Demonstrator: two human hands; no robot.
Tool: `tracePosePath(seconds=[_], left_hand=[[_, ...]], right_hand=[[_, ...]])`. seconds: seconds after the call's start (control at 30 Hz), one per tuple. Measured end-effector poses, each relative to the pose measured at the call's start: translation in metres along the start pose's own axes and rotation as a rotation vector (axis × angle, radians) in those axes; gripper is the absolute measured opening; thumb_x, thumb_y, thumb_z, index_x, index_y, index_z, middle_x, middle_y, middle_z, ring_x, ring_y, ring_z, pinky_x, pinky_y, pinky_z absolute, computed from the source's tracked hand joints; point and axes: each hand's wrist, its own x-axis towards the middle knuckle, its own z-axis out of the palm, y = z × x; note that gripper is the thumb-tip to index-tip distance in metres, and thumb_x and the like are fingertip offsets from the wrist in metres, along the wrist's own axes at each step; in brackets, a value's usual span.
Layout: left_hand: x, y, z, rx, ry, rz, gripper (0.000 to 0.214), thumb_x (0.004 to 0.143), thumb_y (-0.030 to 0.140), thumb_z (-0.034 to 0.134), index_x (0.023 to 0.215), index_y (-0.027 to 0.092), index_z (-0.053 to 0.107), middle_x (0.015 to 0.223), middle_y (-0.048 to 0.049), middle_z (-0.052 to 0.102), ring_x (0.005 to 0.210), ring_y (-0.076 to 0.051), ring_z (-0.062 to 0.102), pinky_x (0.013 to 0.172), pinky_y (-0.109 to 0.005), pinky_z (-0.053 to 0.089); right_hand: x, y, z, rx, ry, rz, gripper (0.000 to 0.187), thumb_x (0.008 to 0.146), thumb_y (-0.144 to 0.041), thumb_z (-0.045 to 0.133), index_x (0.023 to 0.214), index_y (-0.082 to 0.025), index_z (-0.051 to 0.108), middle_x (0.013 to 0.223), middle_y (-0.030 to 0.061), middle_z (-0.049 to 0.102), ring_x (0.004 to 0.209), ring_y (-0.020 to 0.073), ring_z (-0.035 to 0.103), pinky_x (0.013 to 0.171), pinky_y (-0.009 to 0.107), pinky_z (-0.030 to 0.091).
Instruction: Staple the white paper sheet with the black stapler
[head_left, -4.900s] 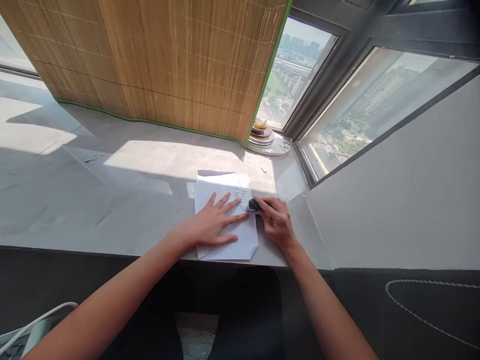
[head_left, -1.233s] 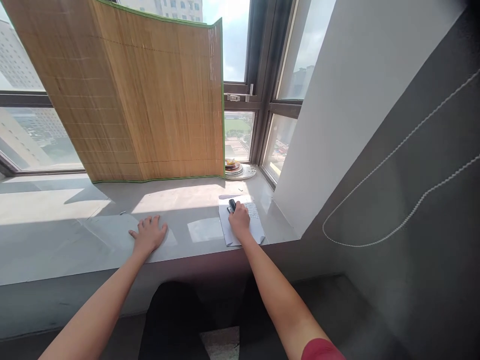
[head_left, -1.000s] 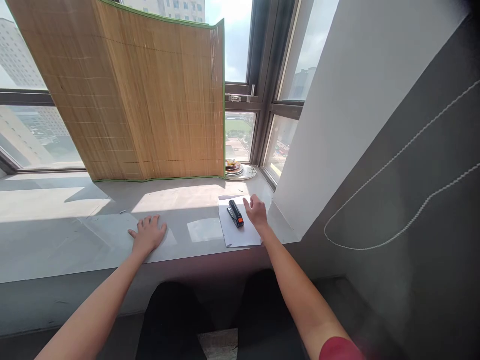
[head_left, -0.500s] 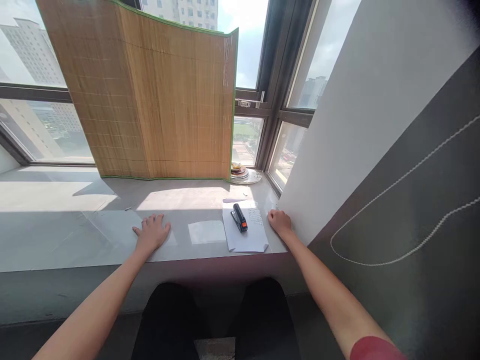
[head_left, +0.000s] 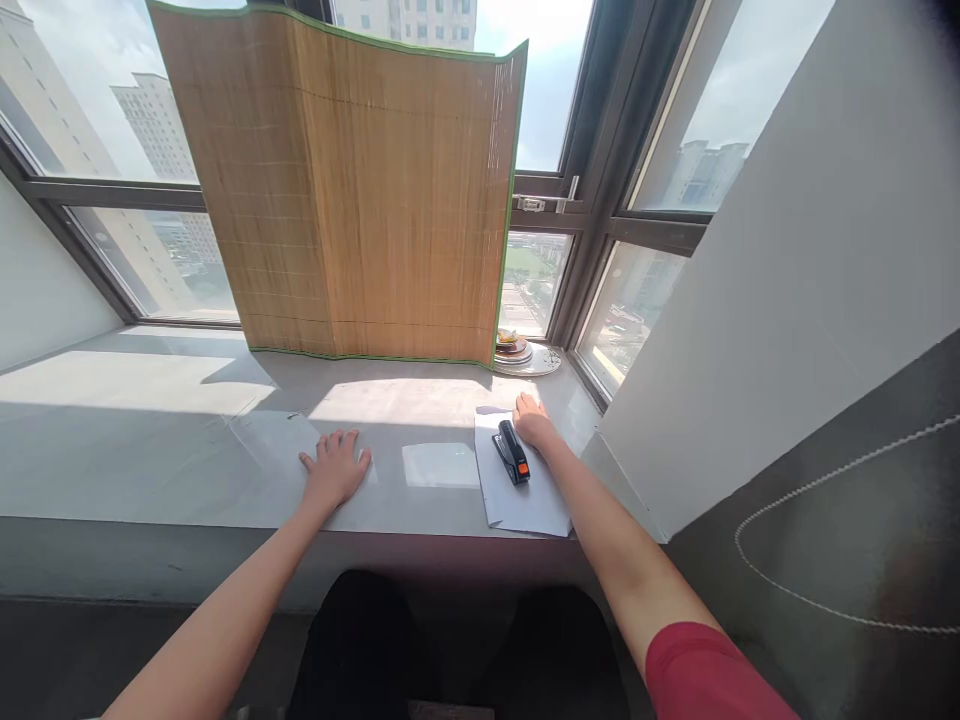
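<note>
My left hand (head_left: 339,468) lies palm down on the white windowsill (head_left: 390,505), its fingers spread and nothing in them. A black stapler with an orange part (head_left: 512,455) rests on white paper sheets (head_left: 502,507) to its right. Just beyond the stapler's right side, my right hand (head_left: 534,420) reaches over the upper right part of the paper. Its fingers point forward, slightly bent, and I see nothing held in them. My right hand and forearm hide the paper's right side, where the handwriting lies.
A bamboo mat with green edging (head_left: 405,200) stands against the window at the back. Stacked plates (head_left: 529,358) sit in the far right corner. A white wall (head_left: 765,300) closes the right side, and a beaded cord (head_left: 840,470) hangs there.
My right hand has moved from the sill right of the paper to over its upper right part, its fingers uncurling from a fist. The view has turned left; my left hand stays flat.
</note>
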Motion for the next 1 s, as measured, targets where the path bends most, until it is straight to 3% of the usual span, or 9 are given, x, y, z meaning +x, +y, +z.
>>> tracePosePath(seconds=[0.17,0.3,0.5,0.67,0.73,0.8,0.93,1.0], left_hand=[[-0.003,0.003,-0.005,-0.017,-0.002,0.004,0.065,0.104,0.051,0.032,0.158,0.018,0.047,0.167,-0.0222,0.038,0.155,-0.046,0.028,0.116,-0.084,0.021],[-0.006,0.005,-0.008,-0.023,-0.034,-0.004,0.065,0.105,0.05,0.033,0.159,0.017,0.047,0.169,-0.0229,0.037,0.156,-0.045,0.027,0.118,-0.083,0.019],[-0.005,-0.003,-0.014,-0.04,-0.085,-0.004,0.066,0.106,0.054,0.031,0.162,0.022,0.044,0.172,-0.0193,0.034,0.159,-0.043,0.026,0.121,-0.076,0.021],[0.001,-0.035,-0.026,0.032,-0.146,0.216,0.064,0.106,0.055,0.035,0.164,0.028,0.043,0.172,-0.0117,0.038,0.155,-0.038,0.034,0.124,-0.062,0.026],[0.001,-0.045,-0.028,0.038,-0.135,0.275,0.061,0.107,0.052,0.034,0.164,0.031,0.043,0.172,-0.0077,0.039,0.155,-0.035,0.034,0.126,-0.057,0.023],[0.001,-0.049,-0.029,0.036,-0.125,0.261,0.06,0.107,0.05,0.035,0.164,0.033,0.044,0.172,-0.0059,0.039,0.155,-0.033,0.033,0.128,-0.055,0.021],[0.001,-0.047,-0.026,0.032,-0.114,0.25,0.059,0.107,0.051,0.037,0.163,0.034,0.045,0.171,-0.0061,0.041,0.155,-0.033,0.033,0.127,-0.055,0.02],[0.002,-0.046,-0.025,0.027,-0.106,0.25,0.059,0.107,0.051,0.038,0.163,0.034,0.045,0.17,-0.0063,0.041,0.155,-0.033,0.033,0.127,-0.054,0.019]], right_hand=[[0.004,-0.041,0.025,0.035,-0.022,-0.017,0.059,0.103,-0.021,0.039,0.162,-0.015,0.044,0.172,0.0185,0.035,0.163,0.0316,0.027,0.131,0.059,0.016],[0.016,-0.103,0.043,0.09,-0.034,-0.08,0.058,0.101,-0.02,0.044,0.159,-0.019,0.048,0.166,0.0162,0.046,0.162,0.0304,0.031,0.131,0.06,0.018],[0.029,-0.192,0.071,0.173,-0.079,-0.135,0.053,0.103,-0.018,0.041,0.154,-0.018,0.053,0.153,0.0173,0.061,0.158,0.0299,0.037,0.13,0.063,0.014],[0.035,-0.24,0.086,0.241,-0.079,-0.161,0.052,0.103,-0.018,0.041,0.154,-0.012,0.052,0.16,0.022,0.051,0.161,0.0338,0.03,0.13,0.065,0.011],[0.039,-0.24,0.08,0.269,-0.071,-0.174,0.052,0.102,-0.019,0.044,0.153,-0.012,0.053,0.163,0.023,0.048,0.16,0.0368,0.032,0.128,0.066,0.017],[0.042,-0.224,0.066,0.3,-0.061,-0.202,0.049,0.101,-0.02,0.046,0.149,-0.015,0.057,0.161,0.0203,0.051,0.155,0.0362,0.04,0.126,0.063,0.027],[0.031,-0.16,0.032,0.358,-0.021,-0.272,0.037,0.099,-0.022,0.051,0.13,-0.02,0.07,0.145,0.0114,0.066,0.136,0.0267,0.058,0.117,0.043,0.043],[0.016,-0.129,0.023,0.379,-0.001,-0.265,0.031,0.097,-0.022,0.05,0.115,-0.02,0.075,0.124,0.0095,0.075,0.113,0.0243,0.067,0.104,0.04,0.051]])
